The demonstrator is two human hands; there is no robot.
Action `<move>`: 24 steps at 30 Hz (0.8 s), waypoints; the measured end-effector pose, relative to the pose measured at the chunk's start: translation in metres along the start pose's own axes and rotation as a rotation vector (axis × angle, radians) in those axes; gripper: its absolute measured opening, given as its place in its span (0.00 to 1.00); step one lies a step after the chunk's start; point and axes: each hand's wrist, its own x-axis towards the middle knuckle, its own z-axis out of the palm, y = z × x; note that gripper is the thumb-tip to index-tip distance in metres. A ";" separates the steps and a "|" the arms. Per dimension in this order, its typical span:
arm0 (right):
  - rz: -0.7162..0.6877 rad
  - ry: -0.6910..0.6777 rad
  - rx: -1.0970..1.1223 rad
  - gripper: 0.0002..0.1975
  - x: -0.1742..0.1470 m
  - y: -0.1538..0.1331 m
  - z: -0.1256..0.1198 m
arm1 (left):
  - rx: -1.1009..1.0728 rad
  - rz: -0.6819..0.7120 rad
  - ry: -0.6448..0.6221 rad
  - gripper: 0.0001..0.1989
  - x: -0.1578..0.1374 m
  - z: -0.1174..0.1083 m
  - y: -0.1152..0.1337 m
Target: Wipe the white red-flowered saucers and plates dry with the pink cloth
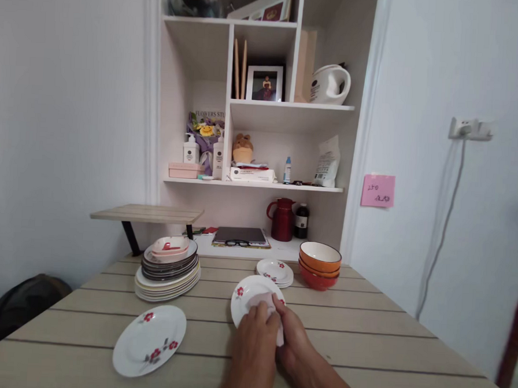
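A white plate with red flowers [244,287] is tilted toward me above the wooden table [350,349]. My right hand [294,337] grips its right edge, thumb on the front side. My left hand [255,337] has bent fingers pressing a pale pink cloth [262,299] against the plate's face. Part of the cloth hangs down between the two hands. My hands hide the plate's lower part. To the left, another flowered plate [140,341] lies flat on the table.
Stacked plates topped by pink dishes [169,256] stand at the back left, beside a small raised shelf [147,213]. Small flowered plates [272,270] are piled behind my hands, with orange and red bowls [319,266] to their right. A red jug [282,221] stands farther back.
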 end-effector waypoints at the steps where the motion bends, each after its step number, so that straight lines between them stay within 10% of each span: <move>1: 0.009 -0.013 -0.008 0.16 -0.001 0.000 0.000 | -0.030 0.000 0.007 0.23 -0.001 -0.001 0.001; 15: -0.142 0.062 -0.170 0.13 -0.001 0.011 0.007 | 0.165 -0.288 0.128 0.22 0.009 -0.014 -0.031; 24: 0.008 0.023 -0.036 0.15 -0.004 -0.001 0.004 | -0.002 -0.083 0.050 0.24 -0.001 -0.002 0.003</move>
